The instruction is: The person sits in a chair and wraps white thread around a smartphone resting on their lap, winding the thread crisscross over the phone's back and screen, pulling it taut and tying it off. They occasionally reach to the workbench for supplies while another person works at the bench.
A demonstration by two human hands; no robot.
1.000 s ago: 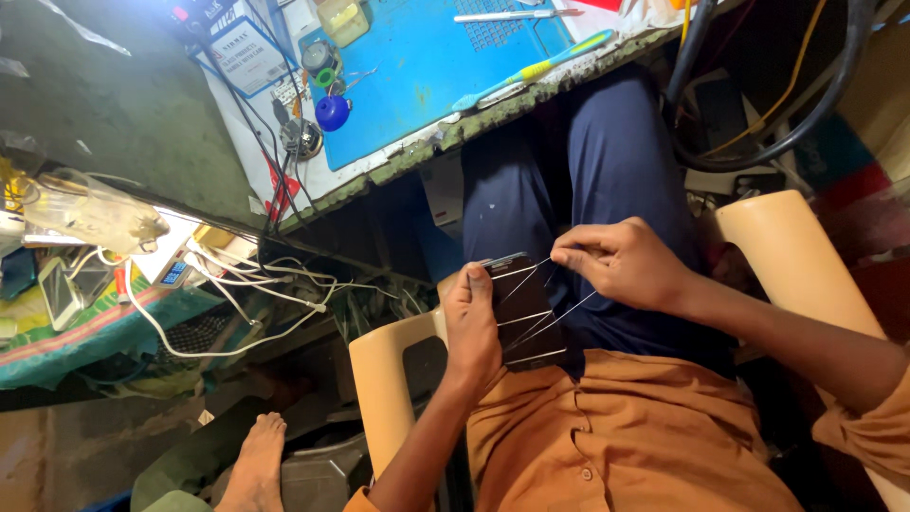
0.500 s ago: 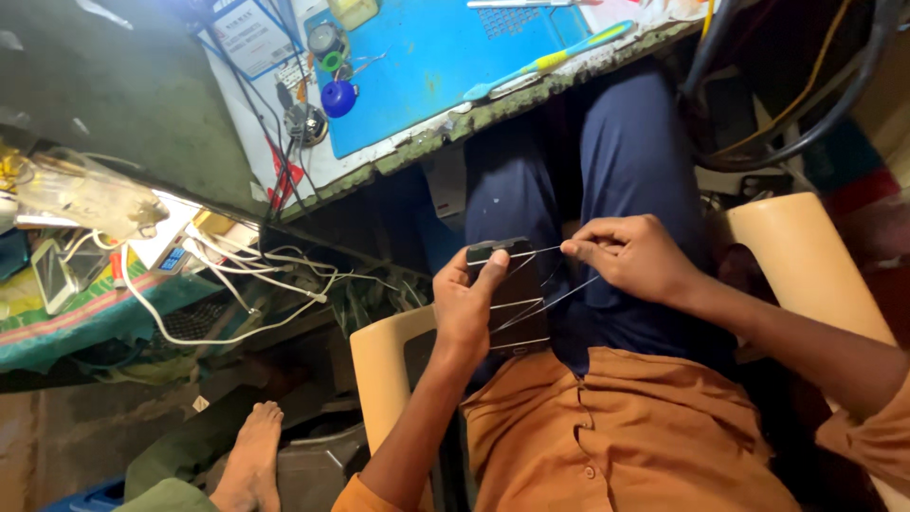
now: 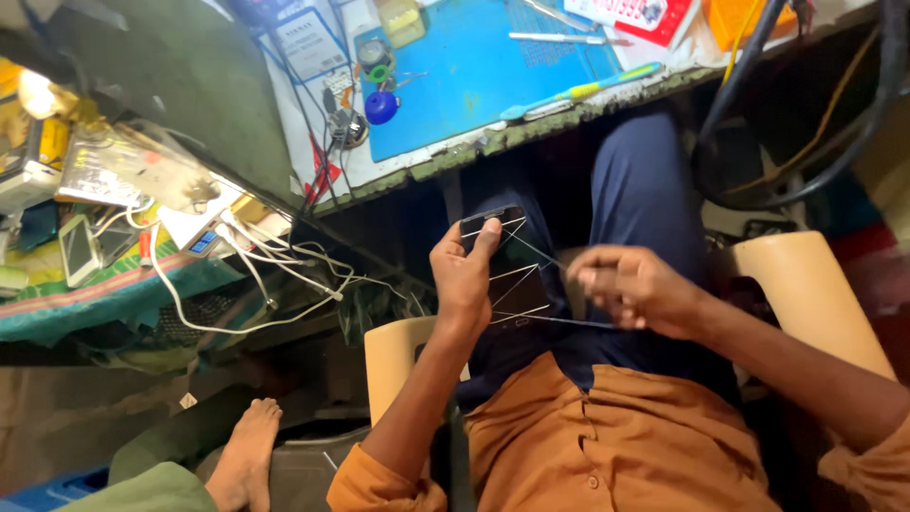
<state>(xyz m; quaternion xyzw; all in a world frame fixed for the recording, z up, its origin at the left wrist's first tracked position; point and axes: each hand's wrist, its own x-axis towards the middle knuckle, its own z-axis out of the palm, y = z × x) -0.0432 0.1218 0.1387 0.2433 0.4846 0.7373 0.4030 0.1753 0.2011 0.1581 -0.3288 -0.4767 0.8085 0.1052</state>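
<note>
Your left hand (image 3: 464, 275) is gripping a dark flat rectangular phone (image 3: 502, 270) over your lap, thin pale wire (image 3: 517, 275) crossing its face. Your right hand (image 3: 635, 289), just beside it, is pinching what looks like the wire's end; motion blur hides the fingertips.

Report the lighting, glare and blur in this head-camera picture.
Head view: bright light washes out the cluttered side shelf; the blue work mat is evenly lit; under the bench lies deep shadow; the right hand is motion-blurred, the left hand holding the dark flat phone sharper.
</note>
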